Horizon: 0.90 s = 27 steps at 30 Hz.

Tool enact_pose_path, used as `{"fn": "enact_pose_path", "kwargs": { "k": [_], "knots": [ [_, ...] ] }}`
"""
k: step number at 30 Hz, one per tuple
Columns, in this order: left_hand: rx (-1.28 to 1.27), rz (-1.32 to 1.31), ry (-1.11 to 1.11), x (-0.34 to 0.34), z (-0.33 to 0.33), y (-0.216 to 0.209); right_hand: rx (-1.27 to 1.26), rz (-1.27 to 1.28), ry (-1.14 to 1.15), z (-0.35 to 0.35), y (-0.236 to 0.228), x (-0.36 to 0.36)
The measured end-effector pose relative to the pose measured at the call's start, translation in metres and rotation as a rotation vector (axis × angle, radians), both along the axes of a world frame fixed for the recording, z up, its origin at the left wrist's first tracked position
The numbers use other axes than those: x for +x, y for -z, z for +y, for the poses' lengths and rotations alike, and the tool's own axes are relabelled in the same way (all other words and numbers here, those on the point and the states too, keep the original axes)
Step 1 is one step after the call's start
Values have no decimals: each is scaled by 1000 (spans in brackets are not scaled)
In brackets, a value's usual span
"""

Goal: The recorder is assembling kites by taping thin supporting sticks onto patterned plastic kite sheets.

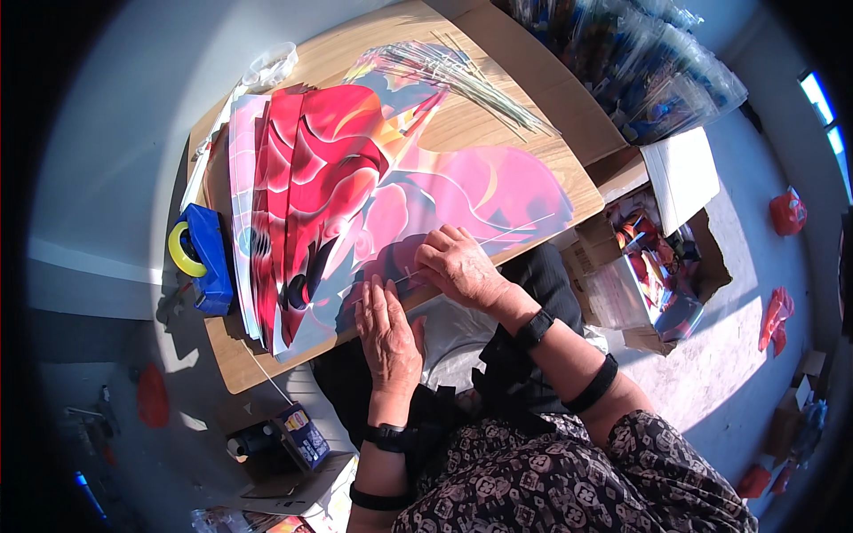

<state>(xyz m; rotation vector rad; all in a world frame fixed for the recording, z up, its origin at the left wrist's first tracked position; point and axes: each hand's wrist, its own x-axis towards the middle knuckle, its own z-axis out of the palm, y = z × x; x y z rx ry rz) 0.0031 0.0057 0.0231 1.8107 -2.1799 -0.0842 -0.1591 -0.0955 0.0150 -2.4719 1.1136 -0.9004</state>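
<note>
A large printed sheet (498,178) in pink, orange and grey-blue lies spread on the wooden table. Across its near edge runs a thin white rod (524,228). My right hand (460,266) is closed over this rod, its fingers curled and pressed down at the sheet's edge; the fingertips are partly hidden. Beside it, my left hand (389,333) lies flat with fingers stretched, resting on the near edge of the sheet. To the left of the hands, a fanned stack of red printed sheets (324,142) covers part of the spread one.
A bundle of thin sticks (471,80) lies at the table's far side. On the left edge stands a blue tape dispenser (211,266) with yellow tape. A clear plastic cup (272,64) is behind. An open carton (711,258) of colourful pieces stands right, near bagged goods (657,80).
</note>
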Motion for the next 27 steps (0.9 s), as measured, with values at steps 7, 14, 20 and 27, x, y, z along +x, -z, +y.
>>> {"fn": "enact_pose_path", "kwargs": {
  "k": [7, 14, 20, 27],
  "knots": [
    [-17, 66, -31, 4, 2, -10, 15, -21, -12, 0, 2, 2],
    [-221, 157, -272, 65, 20, -28, 18, -232, 59, 6, -13, -6],
    [-346, 86, -814, 162, 81, -8, 232, -342, 92, 27, -30, 13],
    [32, 1209, -1059, 186, 92, 30, 438, -263, -234, 55, -41, 70]
  ]
}}
